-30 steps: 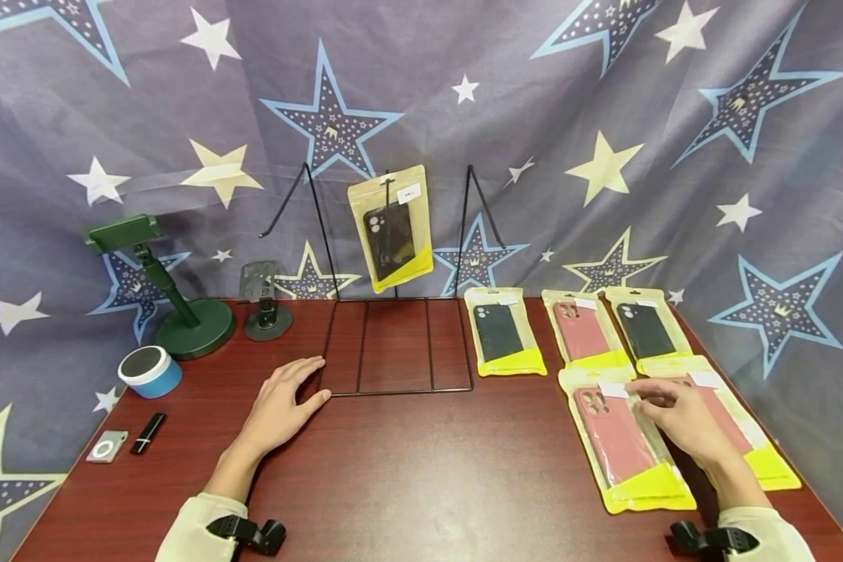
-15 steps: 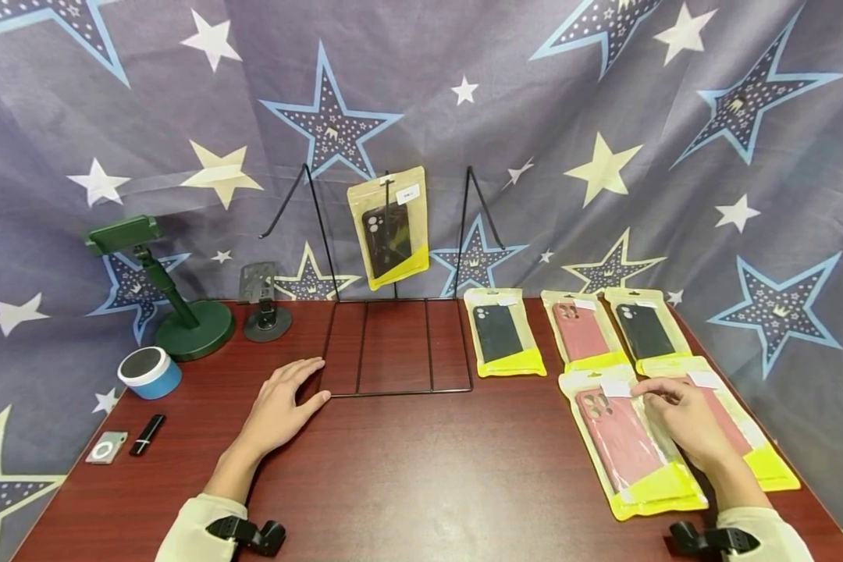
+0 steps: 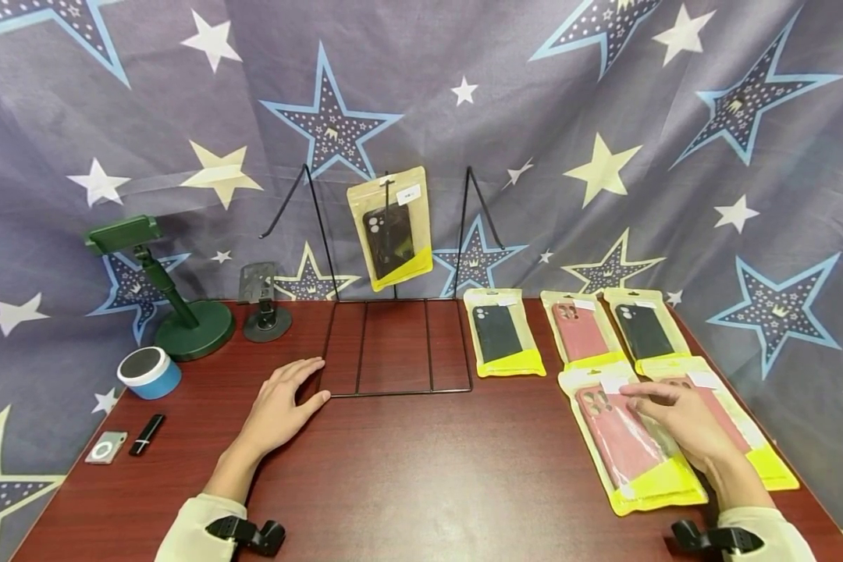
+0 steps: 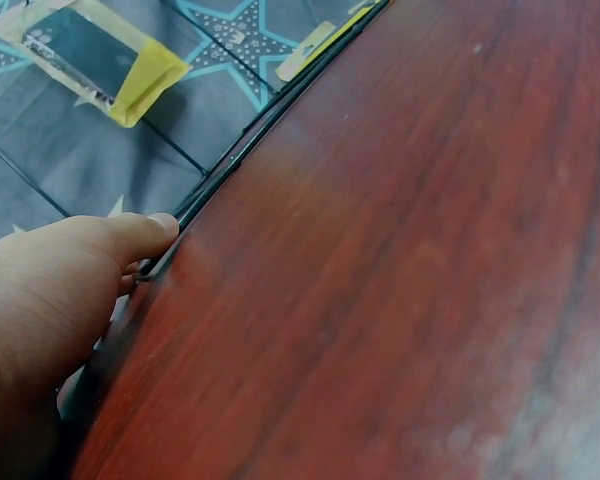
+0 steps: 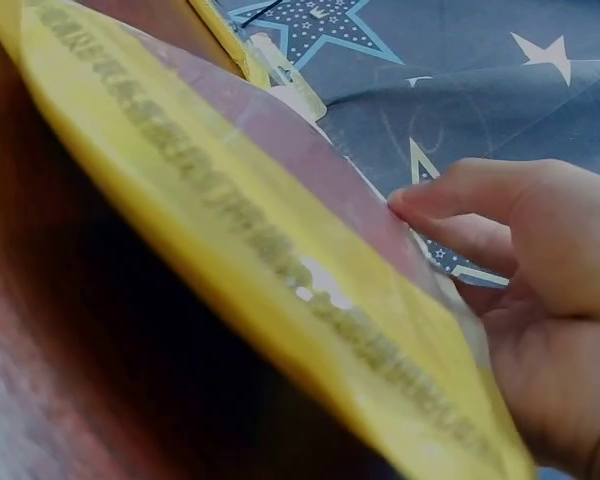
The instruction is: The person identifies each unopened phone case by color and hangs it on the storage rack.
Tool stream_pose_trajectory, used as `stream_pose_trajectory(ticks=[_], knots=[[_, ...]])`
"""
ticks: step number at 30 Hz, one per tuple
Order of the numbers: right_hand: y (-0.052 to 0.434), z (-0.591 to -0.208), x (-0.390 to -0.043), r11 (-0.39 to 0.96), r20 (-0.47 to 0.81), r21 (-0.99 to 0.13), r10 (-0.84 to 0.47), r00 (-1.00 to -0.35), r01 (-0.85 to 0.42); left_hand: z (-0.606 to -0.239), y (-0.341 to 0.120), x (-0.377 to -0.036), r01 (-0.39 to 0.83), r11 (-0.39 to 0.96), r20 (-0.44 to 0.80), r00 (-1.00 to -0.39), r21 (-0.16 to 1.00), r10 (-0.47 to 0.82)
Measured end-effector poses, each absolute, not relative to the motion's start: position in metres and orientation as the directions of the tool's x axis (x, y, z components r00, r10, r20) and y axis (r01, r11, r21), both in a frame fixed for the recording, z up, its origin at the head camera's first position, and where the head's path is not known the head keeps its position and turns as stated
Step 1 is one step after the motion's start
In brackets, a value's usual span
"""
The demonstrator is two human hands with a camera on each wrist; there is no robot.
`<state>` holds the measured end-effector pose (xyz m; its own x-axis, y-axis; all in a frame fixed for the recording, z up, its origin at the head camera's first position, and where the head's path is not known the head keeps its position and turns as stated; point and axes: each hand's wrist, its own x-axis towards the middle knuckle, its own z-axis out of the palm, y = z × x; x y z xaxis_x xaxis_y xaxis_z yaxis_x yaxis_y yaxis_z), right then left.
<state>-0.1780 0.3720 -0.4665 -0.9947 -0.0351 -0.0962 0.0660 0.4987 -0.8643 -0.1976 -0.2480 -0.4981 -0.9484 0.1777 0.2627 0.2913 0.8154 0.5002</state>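
Landmark: black wire display rack (image 3: 396, 343), thin rod frame, flat gridded base on a red-brown wood-grain table (image 3: 421, 476).

Left of the rack: one green round-based phone stand (image 3: 183, 312), one small dark holder (image 3: 265, 308), one blue-and-white cylinder (image 3: 149, 371), one black stick (image 3: 147, 433), one small square player (image 3: 106, 446).

Left hand (image 3: 281, 410) lies flat at the rack's front-left corner, fingers relaxed, thumb touching the wire.

One glossy clear-and-yellow pouch (image 3: 390, 226) with a dark case hangs on the rack.

Right of the rack: five flat pouches, two dark, three pink. Right hand (image 3: 681, 425) pinches the edge of the nearest pink-case pouch (image 3: 628, 449), lifting that edge off the table.
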Motion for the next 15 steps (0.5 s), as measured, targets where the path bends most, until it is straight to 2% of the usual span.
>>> stream_pose_trajectory(ticks=[8,15], knots=[[0.37,-0.4627,-0.1782,0.627,-0.034,-0.778,-0.098,-0.995,-0.035,-0.4969,-0.2478,-0.1971,0.295,0.816,0.271,-0.946,0.498,0.176],[0.3687,-0.4614,-0.178,0.597,-0.013,-0.8,-0.123,-0.992,-0.064,-0.4979,-0.2468,-0.1976,0.298,0.816,0.272,-0.945,0.495,0.18]])
